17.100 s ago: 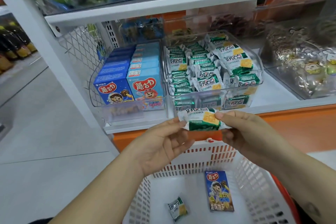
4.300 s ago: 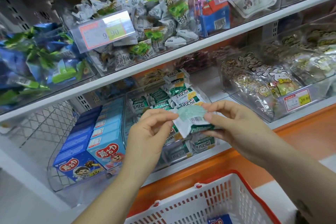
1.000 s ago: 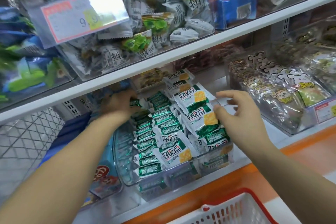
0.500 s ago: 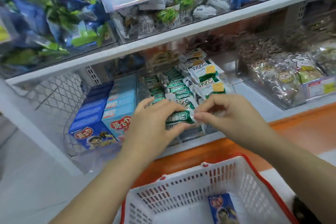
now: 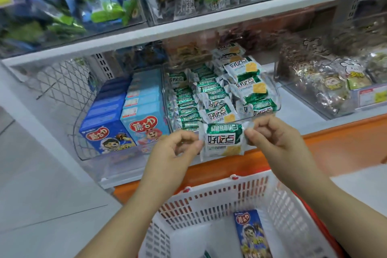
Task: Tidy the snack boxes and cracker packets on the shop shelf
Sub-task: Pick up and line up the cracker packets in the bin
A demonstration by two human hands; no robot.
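Observation:
I hold a green and white cracker packet (image 5: 222, 140) in front of the shelf edge, face toward me. My left hand (image 5: 174, 148) pinches its left end and my right hand (image 5: 272, 134) pinches its right end. Behind it a clear bin (image 5: 277, 98) holds several rows of the same cracker packets (image 5: 211, 98). To its left, dark blue snack boxes (image 5: 104, 132) and light blue snack boxes (image 5: 144, 123) stand in rows in another clear tray. One dark blue snack box (image 5: 252, 234) lies in the white basket (image 5: 209, 199) below my hands.
The upper shelf (image 5: 209, 21) carries clear bins of wrapped sweets. A clear bin of cartoon-printed bags (image 5: 326, 84) stands to the right. A wire mesh divider (image 5: 60, 84) closes the shelf's left side. An orange ledge (image 5: 335, 144) runs under the shelf; grey floor lies at left.
My hands have drawn back from the cracker bin toward me, holding one packet between them. It now faces me flat in front of the shelf edge. The view has tilted down.

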